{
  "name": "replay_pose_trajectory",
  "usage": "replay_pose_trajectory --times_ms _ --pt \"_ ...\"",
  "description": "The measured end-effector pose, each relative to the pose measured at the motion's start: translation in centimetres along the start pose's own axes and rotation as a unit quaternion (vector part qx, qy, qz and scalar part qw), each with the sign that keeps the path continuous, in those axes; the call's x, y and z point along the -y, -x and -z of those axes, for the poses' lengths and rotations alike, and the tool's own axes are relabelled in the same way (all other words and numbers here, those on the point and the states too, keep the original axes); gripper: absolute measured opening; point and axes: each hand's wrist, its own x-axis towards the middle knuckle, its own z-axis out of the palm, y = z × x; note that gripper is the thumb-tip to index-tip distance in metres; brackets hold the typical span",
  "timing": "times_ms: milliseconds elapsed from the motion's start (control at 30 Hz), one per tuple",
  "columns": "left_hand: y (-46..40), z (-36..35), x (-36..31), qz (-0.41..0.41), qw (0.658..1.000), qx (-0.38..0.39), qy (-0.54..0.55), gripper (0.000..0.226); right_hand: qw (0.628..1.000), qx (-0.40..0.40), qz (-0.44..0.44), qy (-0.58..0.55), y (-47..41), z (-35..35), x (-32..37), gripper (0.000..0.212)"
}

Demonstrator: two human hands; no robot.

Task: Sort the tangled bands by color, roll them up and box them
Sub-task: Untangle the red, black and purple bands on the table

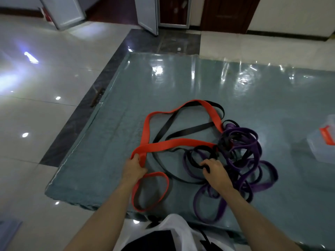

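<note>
Fingers [136, 158] of left hand [133, 169] gripped red band [174, 143]; right hand [215, 172] clutched black band [190, 130]. Untangling step; needs pulling red free.

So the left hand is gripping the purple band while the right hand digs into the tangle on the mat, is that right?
Not quite. The head view shows the left hand gripping the red band, not a purple one. The right hand does dig into the tangle on the mat.

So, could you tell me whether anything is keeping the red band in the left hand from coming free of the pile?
Yes. The left hand grips the red band, but its far end runs under black bands into the purple tangle that the right hand grips.
</note>
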Motion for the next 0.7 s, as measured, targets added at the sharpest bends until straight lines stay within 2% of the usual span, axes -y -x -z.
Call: replay_pose_trajectory --times_ms 133,233,367,467,600,700 --pt "-2.2 2.2 -0.3 -0.019 0.999 -0.032 0.022 0.061 0.995 -0.095 0.022 -0.011 -0.6 0.8 -0.1 0.017" --pt "-3.8 4.4 -0.8 -0.024 0.998 -0.055 0.033 0.048 0.986 -0.161 0.04 0.001 -1.6 1.9 -0.2 0.02" --pt "-5.5 7.9 -4.3 -0.083 0.991 -0.102 0.031 0.05 0.982 -0.18 0.054 -0.009 -4.1 3.9 0.1 0.023" --pt "-6.9 9.4 -7.4 -0.148 0.98 -0.127 0.027 0.047 0.988 -0.147 0.046 -0.027 -6.7 5.3 0.4 0.027" --pt "-8.1 10.6 -13.0 -0.194 0.972 -0.129 0.036 0.039 0.998 -0.056 -0.012 -0.016 -10.6 6.0 -0.2 0.046" --pt "-9.2 10.3 -16.4 -0.206 0.971 -0.112 0.042 0.056 0.995 0.052 -0.04 0.077 -13.0 5.6 -1.0 0.044"
